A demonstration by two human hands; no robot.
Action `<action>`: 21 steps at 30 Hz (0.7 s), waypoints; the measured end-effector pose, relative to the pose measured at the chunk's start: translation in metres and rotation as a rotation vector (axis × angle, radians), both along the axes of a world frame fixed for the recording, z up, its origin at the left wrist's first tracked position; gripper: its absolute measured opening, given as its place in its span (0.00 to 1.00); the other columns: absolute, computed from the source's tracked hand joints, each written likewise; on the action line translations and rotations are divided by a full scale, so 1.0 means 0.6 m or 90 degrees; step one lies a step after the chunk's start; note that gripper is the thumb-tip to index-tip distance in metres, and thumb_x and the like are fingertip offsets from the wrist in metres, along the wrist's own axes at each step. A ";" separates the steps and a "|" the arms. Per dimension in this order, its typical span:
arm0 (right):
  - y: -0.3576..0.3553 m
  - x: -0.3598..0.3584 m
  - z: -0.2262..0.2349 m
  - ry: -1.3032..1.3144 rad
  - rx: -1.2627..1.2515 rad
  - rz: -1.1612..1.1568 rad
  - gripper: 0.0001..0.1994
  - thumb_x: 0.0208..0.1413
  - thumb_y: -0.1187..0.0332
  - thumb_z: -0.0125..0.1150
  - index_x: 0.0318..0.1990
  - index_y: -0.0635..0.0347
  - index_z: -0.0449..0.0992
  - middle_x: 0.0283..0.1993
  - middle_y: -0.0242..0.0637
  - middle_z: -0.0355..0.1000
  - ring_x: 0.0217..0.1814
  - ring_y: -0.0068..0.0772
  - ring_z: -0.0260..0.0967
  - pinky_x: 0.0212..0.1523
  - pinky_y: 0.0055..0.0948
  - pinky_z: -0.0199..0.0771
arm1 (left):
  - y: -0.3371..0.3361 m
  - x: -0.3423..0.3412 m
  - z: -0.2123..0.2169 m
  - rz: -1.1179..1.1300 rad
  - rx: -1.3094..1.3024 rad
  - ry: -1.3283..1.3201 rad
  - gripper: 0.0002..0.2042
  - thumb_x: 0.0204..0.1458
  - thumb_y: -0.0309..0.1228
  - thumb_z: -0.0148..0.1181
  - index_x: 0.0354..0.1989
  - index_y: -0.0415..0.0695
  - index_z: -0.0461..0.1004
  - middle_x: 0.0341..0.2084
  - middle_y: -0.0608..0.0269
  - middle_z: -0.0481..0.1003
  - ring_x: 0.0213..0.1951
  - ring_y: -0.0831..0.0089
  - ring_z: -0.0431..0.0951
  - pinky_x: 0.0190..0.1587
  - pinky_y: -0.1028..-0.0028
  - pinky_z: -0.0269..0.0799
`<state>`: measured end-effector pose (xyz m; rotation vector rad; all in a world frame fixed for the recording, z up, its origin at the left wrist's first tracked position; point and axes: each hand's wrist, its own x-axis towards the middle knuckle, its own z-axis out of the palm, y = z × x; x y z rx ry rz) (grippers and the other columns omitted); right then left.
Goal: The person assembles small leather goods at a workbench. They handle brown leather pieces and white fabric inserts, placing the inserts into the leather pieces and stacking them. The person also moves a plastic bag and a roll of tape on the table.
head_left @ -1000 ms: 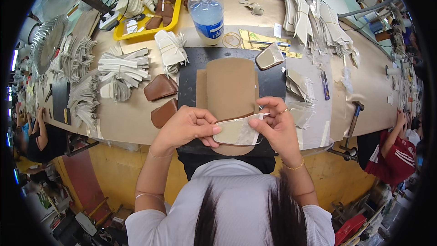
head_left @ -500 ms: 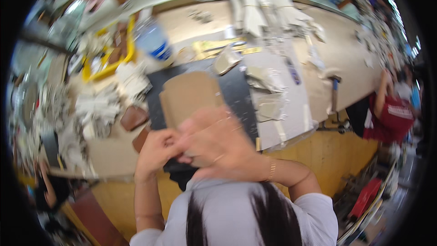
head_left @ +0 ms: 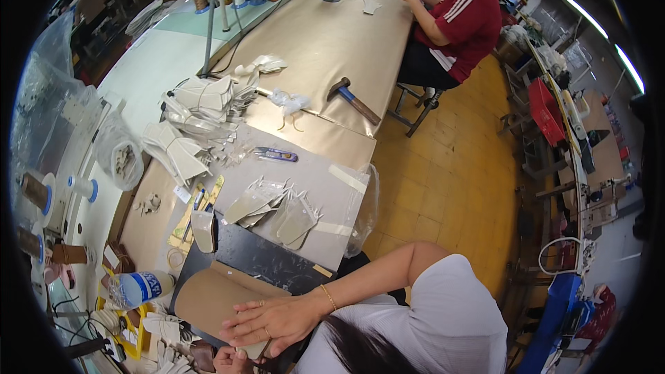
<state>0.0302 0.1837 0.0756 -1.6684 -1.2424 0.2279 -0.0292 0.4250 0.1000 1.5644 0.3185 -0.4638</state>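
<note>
A tan rounded board [head_left: 204, 298] lies on a black mat [head_left: 277, 260] at the lower middle. Across its near end my right hand [head_left: 280, 320] lies flat, fingers stretched out, with a ring and a bracelet showing. A small beige flat piece [head_left: 262, 350] shows under the right palm. My left hand [head_left: 228, 360], partly cut off by the lower edge, has its thumb and fingers closed at that piece's edge. Just beyond the mat rest several thread-fringed beige pieces [head_left: 258, 201]. A small pale piece with a dark edge [head_left: 204, 230] stands at the mat's far left corner.
Blue-handled snips [head_left: 276, 155] and a hammer [head_left: 355, 102] lie farther off. A plastic bottle [head_left: 142, 288] stands left, beside a yellow basket [head_left: 143, 336]. Bundled pale pieces [head_left: 176, 149] are stacked beyond. A seated person in red [head_left: 465, 17] works at the far table end.
The view has swung to the right, bringing the far table and floor into sight. My right hand, raised and blurred before, now lies flat on the tan board.
</note>
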 end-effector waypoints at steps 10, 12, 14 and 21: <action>-0.055 -0.002 -0.056 0.371 0.072 -0.120 0.40 0.64 0.42 0.39 0.71 0.64 0.40 0.75 0.53 0.35 0.78 0.45 0.31 0.74 0.36 0.32 | -0.028 0.011 0.010 0.081 -0.262 -0.036 0.14 0.49 0.32 0.66 0.27 0.32 0.71 0.24 0.51 0.76 0.22 0.64 0.78 0.28 0.67 0.80; -0.062 0.015 -0.031 0.276 0.112 -0.157 0.32 0.64 0.47 0.44 0.67 0.62 0.57 0.70 0.50 0.52 0.74 0.45 0.46 0.71 0.37 0.44 | -0.039 0.005 0.031 0.102 -0.257 -0.028 0.11 0.49 0.27 0.65 0.27 0.31 0.71 0.25 0.47 0.77 0.23 0.61 0.80 0.29 0.64 0.81; -0.057 0.032 0.015 0.365 0.093 -0.142 0.20 0.63 0.55 0.53 0.49 0.65 0.74 0.55 0.42 0.65 0.56 0.34 0.64 0.57 0.29 0.63 | -0.051 0.000 0.052 0.103 -0.238 -0.036 0.07 0.51 0.22 0.62 0.29 0.30 0.72 0.26 0.48 0.77 0.24 0.62 0.80 0.30 0.65 0.81; -0.062 0.142 0.071 0.625 0.118 -0.139 0.09 0.60 0.66 0.60 0.44 0.61 0.73 0.35 0.27 0.73 0.33 0.16 0.68 0.36 0.17 0.70 | -0.019 -0.028 0.070 0.092 -0.304 -0.103 0.20 0.53 0.21 0.60 0.55 0.35 0.65 0.42 0.50 0.78 0.33 0.70 0.81 0.34 0.78 0.77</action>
